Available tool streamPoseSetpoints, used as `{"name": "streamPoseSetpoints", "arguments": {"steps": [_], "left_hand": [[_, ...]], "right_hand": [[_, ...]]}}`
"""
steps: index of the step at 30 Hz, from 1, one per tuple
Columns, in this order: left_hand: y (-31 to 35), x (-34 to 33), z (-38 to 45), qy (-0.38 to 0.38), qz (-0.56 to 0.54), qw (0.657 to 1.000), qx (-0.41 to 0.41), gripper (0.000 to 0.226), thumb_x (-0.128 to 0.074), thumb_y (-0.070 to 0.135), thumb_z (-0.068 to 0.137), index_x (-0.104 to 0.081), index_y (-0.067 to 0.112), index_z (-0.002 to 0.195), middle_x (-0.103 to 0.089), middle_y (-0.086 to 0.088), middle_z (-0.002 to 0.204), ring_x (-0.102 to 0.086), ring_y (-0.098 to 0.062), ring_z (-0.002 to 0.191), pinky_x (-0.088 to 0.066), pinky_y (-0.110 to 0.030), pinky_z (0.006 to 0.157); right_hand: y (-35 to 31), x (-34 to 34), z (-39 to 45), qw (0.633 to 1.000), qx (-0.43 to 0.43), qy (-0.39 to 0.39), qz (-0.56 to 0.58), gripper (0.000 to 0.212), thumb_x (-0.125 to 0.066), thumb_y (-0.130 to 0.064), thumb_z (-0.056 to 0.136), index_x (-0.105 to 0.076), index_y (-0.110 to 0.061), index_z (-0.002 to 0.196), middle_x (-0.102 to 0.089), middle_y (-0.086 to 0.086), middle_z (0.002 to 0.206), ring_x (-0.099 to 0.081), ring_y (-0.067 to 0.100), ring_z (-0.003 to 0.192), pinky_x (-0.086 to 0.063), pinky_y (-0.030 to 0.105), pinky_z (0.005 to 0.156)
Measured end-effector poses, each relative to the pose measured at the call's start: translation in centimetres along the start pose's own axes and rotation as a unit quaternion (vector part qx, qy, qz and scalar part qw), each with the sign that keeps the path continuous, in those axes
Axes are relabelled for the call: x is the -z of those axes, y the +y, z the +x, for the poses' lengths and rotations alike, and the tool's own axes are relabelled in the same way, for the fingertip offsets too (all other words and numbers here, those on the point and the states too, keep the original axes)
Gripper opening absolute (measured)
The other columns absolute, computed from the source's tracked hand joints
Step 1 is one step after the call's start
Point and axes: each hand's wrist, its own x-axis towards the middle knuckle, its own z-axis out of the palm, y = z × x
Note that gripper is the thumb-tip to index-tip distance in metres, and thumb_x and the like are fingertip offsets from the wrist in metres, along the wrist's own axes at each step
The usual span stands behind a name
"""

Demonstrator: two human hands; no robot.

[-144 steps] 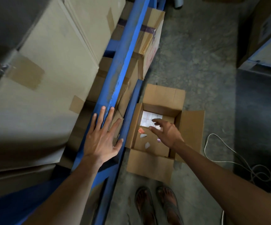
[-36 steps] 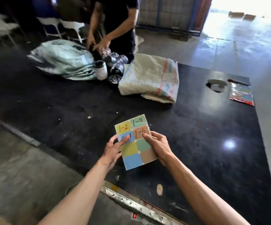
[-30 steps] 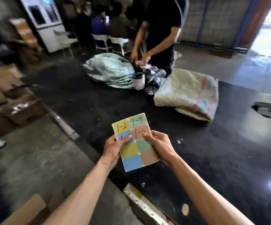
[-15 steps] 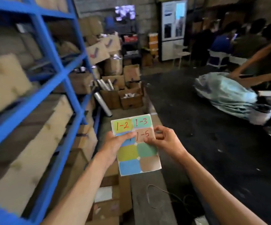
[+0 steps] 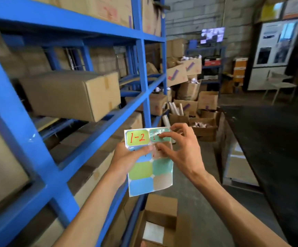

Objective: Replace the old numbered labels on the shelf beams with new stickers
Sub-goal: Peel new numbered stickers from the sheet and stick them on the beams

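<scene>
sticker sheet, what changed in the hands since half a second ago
The right hand left the sheet's right edge and moved up over the top right sticker; its fingers now pinch at that sticker, seemingly to peel it. The left hand holds the sticker sheet as before, thumb across the second row. The 1-2 sticker is still on the sheet, and the blue shelf remains to the left.
</scene>
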Motion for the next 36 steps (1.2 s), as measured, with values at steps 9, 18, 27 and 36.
{"name": "streamPoseSetpoints", "arguments": {"steps": [9, 18, 27, 36], "left_hand": [[2.2, 9.1, 3.6, 0.067, 0.047, 0.996, -0.022, 0.018, -0.086, 0.016, 0.072, -0.081, 0.031, 0.079, -0.081, 0.005, 0.077, -0.074, -0.008, 0.068, -0.056, -0.024, 0.057], [2.6, 13.2, 5.9, 0.123, 0.017, 0.992, 0.009, 0.018, -0.085, 0.014, 0.072, -0.080, 0.030, 0.078, -0.081, 0.003, 0.080, -0.076, -0.011, 0.069, -0.061, -0.030, 0.060], [5.2, 12.8, 6.2, 0.217, 0.017, 0.976, -0.006, 0.015, -0.084, 0.012, 0.075, -0.080, 0.026, 0.081, -0.081, 0.004, 0.080, -0.077, -0.010, 0.068, -0.059, -0.026, 0.051], [7.6, 12.0, 5.3, 0.309, 0.020, 0.950, -0.037, 0.019, -0.083, 0.012, 0.076, -0.080, 0.031, 0.077, -0.081, 0.008, 0.078, -0.076, -0.008, 0.068, -0.057, -0.024, 0.050]], "right_hand": [[-4.1, -8.3, 6.0, 0.995, 0.064, -0.001, 0.078, 0.014, -0.073, -0.025, 0.087, -0.078, -0.018, 0.098, -0.070, -0.010, 0.090, -0.062, 0.010, 0.080, -0.055, 0.028, 0.066], [-4.9, -12.7, 9.9, 0.881, -0.157, -0.041, 0.444, 0.016, -0.068, -0.017, 0.091, -0.078, -0.020, 0.079, -0.074, -0.003, 0.073, -0.066, 0.010, 0.064, -0.058, 0.023, 0.062], [-4.1, -14.0, 14.5, 0.653, -0.329, -0.164, 0.662, 0.018, -0.063, -0.017, 0.093, -0.069, -0.002, 0.101, -0.066, 0.007, 0.078, -0.062, 0.017, 0.063, -0.055, 0.026, 0.063], [-4.6, -15.7, 18.6, 0.594, -0.344, -0.215, 0.695, 0.027, -0.067, -0.017, 0.090, -0.070, -0.014, 0.064, -0.062, 0.000, 0.060, -0.066, 0.015, 0.058, -0.058, 0.022, 0.058]]}}
